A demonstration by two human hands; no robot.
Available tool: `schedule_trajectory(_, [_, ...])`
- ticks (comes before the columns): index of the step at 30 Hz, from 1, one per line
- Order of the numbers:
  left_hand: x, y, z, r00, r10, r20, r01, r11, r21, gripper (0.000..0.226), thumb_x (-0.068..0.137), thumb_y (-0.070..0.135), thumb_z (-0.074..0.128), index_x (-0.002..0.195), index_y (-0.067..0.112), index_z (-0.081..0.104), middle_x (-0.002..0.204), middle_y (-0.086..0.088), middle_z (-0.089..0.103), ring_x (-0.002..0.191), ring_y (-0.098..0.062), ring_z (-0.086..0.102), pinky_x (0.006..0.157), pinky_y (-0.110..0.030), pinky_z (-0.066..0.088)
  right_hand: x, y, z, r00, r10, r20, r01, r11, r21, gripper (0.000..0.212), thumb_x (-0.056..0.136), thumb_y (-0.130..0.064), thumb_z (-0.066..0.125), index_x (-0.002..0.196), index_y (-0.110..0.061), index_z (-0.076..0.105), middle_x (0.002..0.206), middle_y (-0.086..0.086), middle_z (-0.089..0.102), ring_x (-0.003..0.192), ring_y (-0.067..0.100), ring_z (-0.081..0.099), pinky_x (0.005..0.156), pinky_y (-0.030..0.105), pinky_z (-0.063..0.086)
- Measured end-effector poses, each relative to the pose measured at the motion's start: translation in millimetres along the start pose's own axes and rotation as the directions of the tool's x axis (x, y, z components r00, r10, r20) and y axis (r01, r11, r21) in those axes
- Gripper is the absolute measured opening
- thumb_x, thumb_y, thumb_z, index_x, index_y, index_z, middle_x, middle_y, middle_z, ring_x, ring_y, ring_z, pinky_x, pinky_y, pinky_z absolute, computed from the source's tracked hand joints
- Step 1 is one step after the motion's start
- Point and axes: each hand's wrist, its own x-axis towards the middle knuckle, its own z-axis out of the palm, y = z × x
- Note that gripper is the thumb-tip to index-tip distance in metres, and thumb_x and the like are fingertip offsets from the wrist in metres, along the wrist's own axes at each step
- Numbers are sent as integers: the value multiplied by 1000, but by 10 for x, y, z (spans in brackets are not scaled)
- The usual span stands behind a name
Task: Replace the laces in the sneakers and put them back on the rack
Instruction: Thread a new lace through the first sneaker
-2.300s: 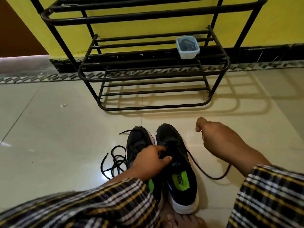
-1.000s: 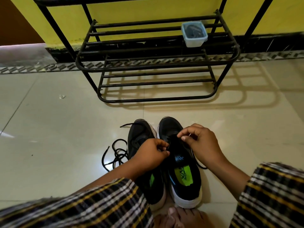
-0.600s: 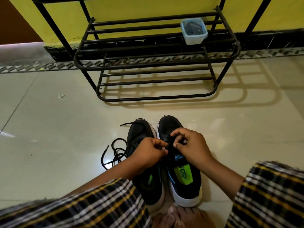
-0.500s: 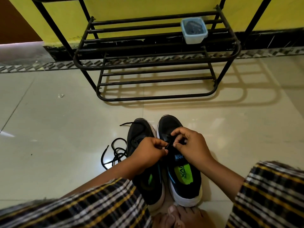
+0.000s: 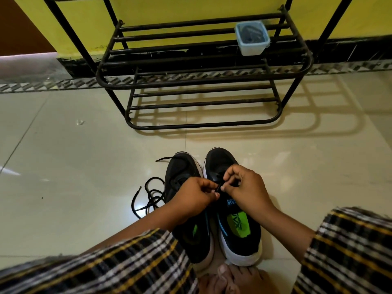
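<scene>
Floor: glossy cream tiles (image 5: 63, 166), yellow wall behind.
Rack: black metal rack (image 5: 203, 85) against the wall, a small lidded box (image 5: 252, 38) on its shelf.
Sneakers: black pair (image 5: 233, 219) side by side on the floor in front of the rack; loose lace (image 5: 150, 194) beside them.
Left hand (image 5: 195, 200): pinches the lace end over the sneakers.
Right hand (image 5: 246, 187): pinches the same lace.
Change: 2.3 s ago the right hand was out to the side pulling lace; now both hands meet.
</scene>
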Motion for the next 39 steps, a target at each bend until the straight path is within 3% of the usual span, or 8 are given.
schedule_trajectory(9, [55,108,-9,990,101,-98,-84,983,164,8,87,17,65,84,12,70,74,-3,66,65,-8,56,66,-22,44,-20,69,-31,999,-27,38,31,995,-92,31,76,-10,72,74,-33,51,77,-8,63,88,14,57,77,31,46])
schedule_trajectory(13, [40,142,-3,982,144,-120,-109,960,257,8,85,17,64,79,17,69,70,1,64,63,-8,55,66,-23,45,-146,96,-112,919,-395,-11,364,856,-367,11,80,-24,67,85,-22,57,88,-5,55,87,18,48,74,30,40])
schedule_trajectory(19, [-42,234,-102,969,159,-189,-115,967,225,13,88,14,59,76,16,63,64,4,62,49,3,55,53,-8,42,-640,247,-41,778,-587,222,626,752,-206,22,88,-35,55,76,-18,48,74,-6,45,71,7,34,60,19,26])
schedule_trajectory(23, [-60,370,-160,959,26,-283,-85,976,-199,17,90,22,51,79,10,57,79,-5,72,81,-21,68,82,-34,54,-721,319,20,772,-539,337,627,731,-269,20,86,-43,51,85,-26,42,75,-10,43,67,4,29,58,10,21])
schedule_trajectory(27, [-189,650,-230,970,-34,-241,-129,770,-626,25,101,13,33,79,9,44,63,-4,53,57,-19,56,57,-28,50,-772,226,59,791,-579,196,611,755,-238,21,79,-38,47,75,-18,49,58,-4,42,54,11,32,52,22,14])
schedule_trajectory(31, [-242,588,-303,922,210,-324,-210,977,36,15,98,19,44,88,13,54,65,1,56,48,-8,47,49,-22,37,-785,207,56,785,-603,142,619,751,-229,23,79,-34,47,72,-13,51,53,-1,39,51,15,31,52,21,12])
schedule_trajectory(35, [-279,395,-261,940,339,29,-246,618,747,25,97,28,45,119,20,52,108,-4,64,96,-23,60,75,-31,45,-790,198,63,806,-570,163,593,775,-221,23,80,-36,48,72,-14,51,50,-1,38,52,17,33,51,3,18])
schedule_trajectory(39, [-257,297,-246,962,240,133,-222,400,889,28,96,34,46,118,25,61,121,-1,56,109,-25,56,85,-35,47,-773,225,31,813,-541,214,582,767,-271,21,83,-41,48,78,-21,47,53,-4,40,55,16,36,51,5,23])
